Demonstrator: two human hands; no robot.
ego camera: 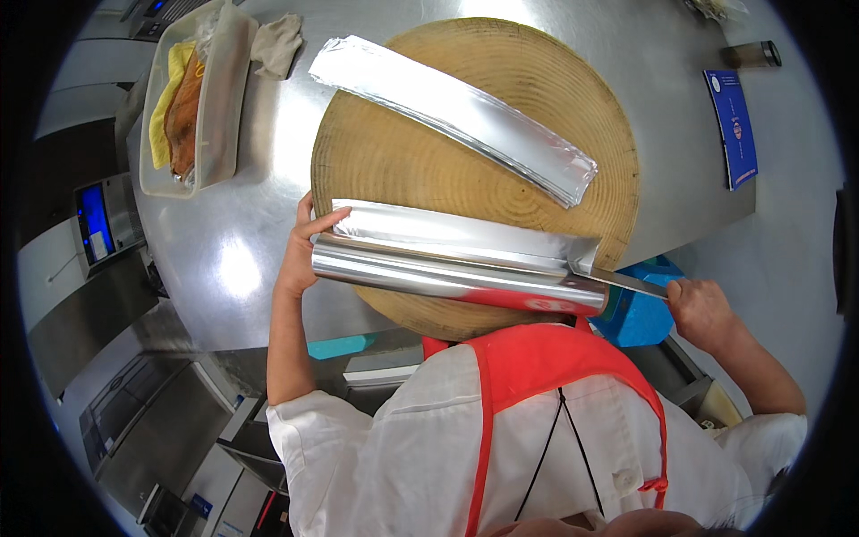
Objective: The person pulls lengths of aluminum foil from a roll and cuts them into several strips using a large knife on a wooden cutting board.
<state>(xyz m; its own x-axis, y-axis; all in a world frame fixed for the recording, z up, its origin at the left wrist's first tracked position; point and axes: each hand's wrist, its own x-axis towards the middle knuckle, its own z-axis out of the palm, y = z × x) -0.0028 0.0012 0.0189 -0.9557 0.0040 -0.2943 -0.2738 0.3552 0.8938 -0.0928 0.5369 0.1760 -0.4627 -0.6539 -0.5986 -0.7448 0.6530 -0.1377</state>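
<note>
A large roll of aluminium foil lies across the near part of a round wooden chopping block. My left hand is at the roll's left end, its thumb or a finger on the corner of the loose foil flap and the other fingers partly hidden. My right hand grips a metal blade, probably a knife, whose far end meets the foil flap at the roll's right end. A flat stack of folded foil strips lies slantwise on the block's far part and extends past its left edge.
The block stands on a stainless steel table. At the far left are a plastic bin holding yellow and brown items, and a crumpled cloth. A blue booklet and a dark cylindrical container lie right. A blue plastic object is below the blade.
</note>
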